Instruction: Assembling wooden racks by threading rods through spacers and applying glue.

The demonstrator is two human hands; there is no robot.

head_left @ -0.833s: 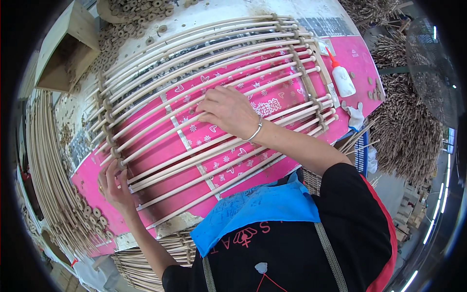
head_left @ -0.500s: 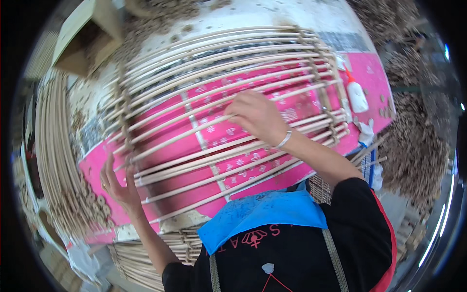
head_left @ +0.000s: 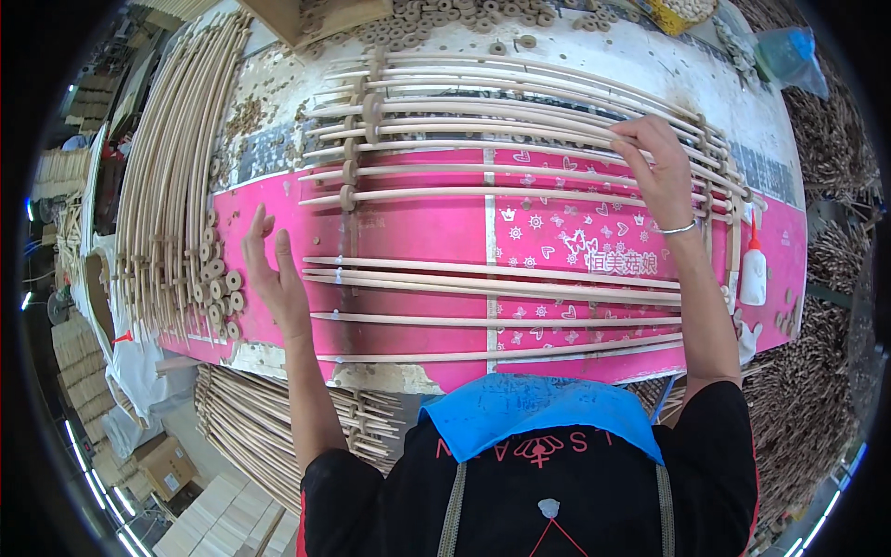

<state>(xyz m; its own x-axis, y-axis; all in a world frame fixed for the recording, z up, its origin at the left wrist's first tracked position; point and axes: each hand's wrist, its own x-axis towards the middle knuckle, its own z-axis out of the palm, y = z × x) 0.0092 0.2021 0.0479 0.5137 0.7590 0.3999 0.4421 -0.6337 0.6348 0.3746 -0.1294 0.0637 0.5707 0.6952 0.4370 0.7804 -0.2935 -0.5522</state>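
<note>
Several pale wooden rods (head_left: 418, 195) lie side by side across the pink sheet of the table. Small brown wooden rings (head_left: 348, 197) are threaded on the left ends of the far rods; the near rods (head_left: 418, 356) show no rings at that end. My right hand (head_left: 657, 172) reaches over the far rods, thumb and fingertips pinched on one wooden rod (head_left: 548, 130). My left hand (head_left: 276, 283) hovers left of the rod ends, fingers apart and nothing in it. Some rings on the right are partly hidden by my right arm.
A bundle of rods (head_left: 176, 176) and a pile of rings (head_left: 218, 283) lie at left. Loose rings (head_left: 464, 19) and a wooden box (head_left: 316, 20) are at the far edge. A white squeeze bottle with red tip (head_left: 754, 277) lies right. More rods (head_left: 278, 418) sit below the table's front edge.
My right hand has moved right and away from me, from a middle rod to the far rods. The left hand has come away from the rod ends. The view has turned.
</note>
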